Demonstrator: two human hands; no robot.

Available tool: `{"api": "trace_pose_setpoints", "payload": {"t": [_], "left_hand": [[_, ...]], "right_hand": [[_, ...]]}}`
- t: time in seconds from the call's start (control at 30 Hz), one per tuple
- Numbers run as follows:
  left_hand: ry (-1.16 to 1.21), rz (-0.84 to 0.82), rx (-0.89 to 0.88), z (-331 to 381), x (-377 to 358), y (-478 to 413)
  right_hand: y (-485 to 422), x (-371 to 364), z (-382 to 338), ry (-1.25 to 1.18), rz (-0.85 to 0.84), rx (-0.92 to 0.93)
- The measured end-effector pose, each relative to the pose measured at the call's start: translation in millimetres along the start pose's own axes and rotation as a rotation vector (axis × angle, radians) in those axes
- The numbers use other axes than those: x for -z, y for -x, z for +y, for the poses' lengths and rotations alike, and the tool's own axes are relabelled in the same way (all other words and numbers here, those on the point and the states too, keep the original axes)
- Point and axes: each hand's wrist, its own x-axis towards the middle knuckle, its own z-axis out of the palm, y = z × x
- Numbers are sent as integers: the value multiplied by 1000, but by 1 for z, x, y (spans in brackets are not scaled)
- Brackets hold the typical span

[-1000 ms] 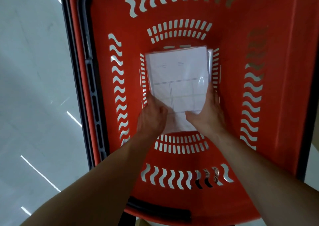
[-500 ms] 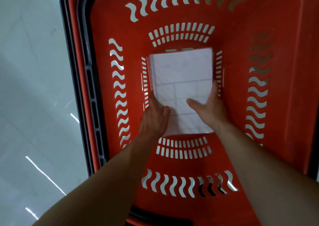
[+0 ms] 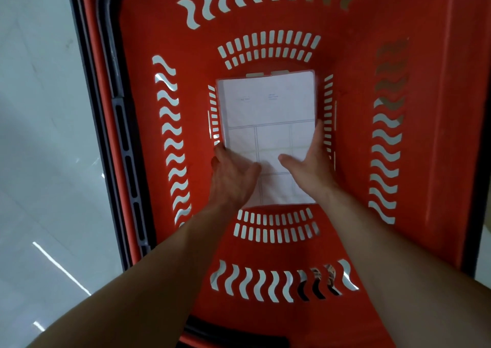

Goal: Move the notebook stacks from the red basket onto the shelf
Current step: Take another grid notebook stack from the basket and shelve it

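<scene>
A white plastic-wrapped notebook stack [image 3: 268, 113] lies on the bottom of the red basket [image 3: 353, 161], its top sheet printed with faint ruled boxes. My left hand [image 3: 232, 177] grips the stack's near left corner, thumb on top and fingers at the left edge. My right hand [image 3: 309, 161] holds the near right side, with its thumb across the top sheet and its fingers along the right edge. Both forearms reach down into the basket from the near side. The stack's near corners are hidden under my hands. No shelf is in view.
The basket has slotted red walls on all sides and a black rim and handle [image 3: 233, 339] at the near edge. A pale glossy tiled floor [image 3: 39, 135] lies to the left of it. Nothing else lies in the basket beside the stack.
My right thumb has slid farther over the top sheet and both hands have closed in on the stack's near sides. The stack itself has hardly moved.
</scene>
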Motion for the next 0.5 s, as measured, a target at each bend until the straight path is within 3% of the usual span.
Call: {"api": "trace_pose_setpoints", "payload": {"t": [0.33, 0.5], "left_hand": [[-18, 0, 20, 4, -1, 2], [11, 40, 15, 8, 3, 10]], "right_hand": [[-3, -1, 4, -163, -44, -2], [4, -2, 3, -133, -32, 14]]}}
